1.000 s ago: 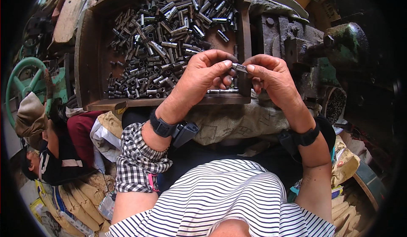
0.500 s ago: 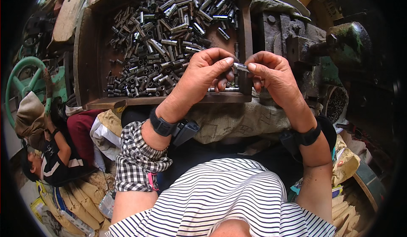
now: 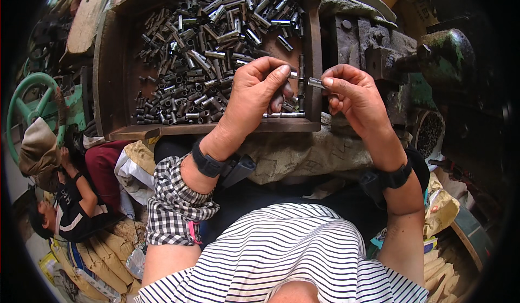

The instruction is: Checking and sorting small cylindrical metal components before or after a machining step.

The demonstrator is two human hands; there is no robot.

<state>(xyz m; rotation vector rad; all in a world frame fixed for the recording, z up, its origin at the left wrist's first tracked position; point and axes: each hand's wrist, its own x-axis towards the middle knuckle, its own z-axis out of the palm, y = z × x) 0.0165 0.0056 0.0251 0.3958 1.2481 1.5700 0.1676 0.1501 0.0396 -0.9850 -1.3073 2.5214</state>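
Observation:
My left hand (image 3: 252, 89) is above the right part of a wooden tray. Thumb and forefinger pinch a small shiny metal piece (image 3: 294, 75), of which only an end shows. Just outside the tray's right wall, my right hand (image 3: 357, 94) pinches a short metal tube (image 3: 316, 83) that points left toward the other piece. A small gap separates the two pieces. Below my hands, inside the tray, lies a heap of metal tubes (image 3: 216, 54), some longer and some short. Several tubes lie in line along the tray's near and right walls, partly behind my left hand.
The wooden tray (image 3: 233, 130) has raised walls. Dark machinery (image 3: 374, 48) stands to its right, with a container of small metal parts (image 3: 430, 132) nearer me. At the left another person (image 3: 76, 200) is beside a green handwheel (image 3: 33, 108). Sacks (image 3: 103, 259) lie at the lower left.
My hands have drawn apart. Before, both held what looked like one tube between them; now each holds its own metal piece, and my right hand has shifted slightly right.

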